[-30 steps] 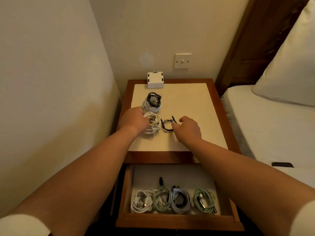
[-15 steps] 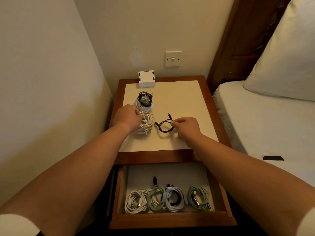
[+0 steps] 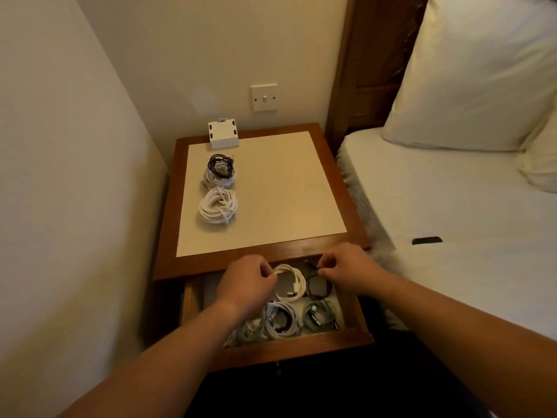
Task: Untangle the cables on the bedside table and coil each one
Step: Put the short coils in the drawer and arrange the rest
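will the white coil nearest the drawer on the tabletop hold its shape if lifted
Probably floppy: the white coil is many loose loops with no clear tie, so lifting one strand may let it sag. Likely light; lying flat on the table top, it should slide, not roll.

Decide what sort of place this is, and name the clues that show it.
Most likely a bedroom. A bed with a white pillow stands against a wooden headboard, and a bedside table with an open drawer sits beside it.
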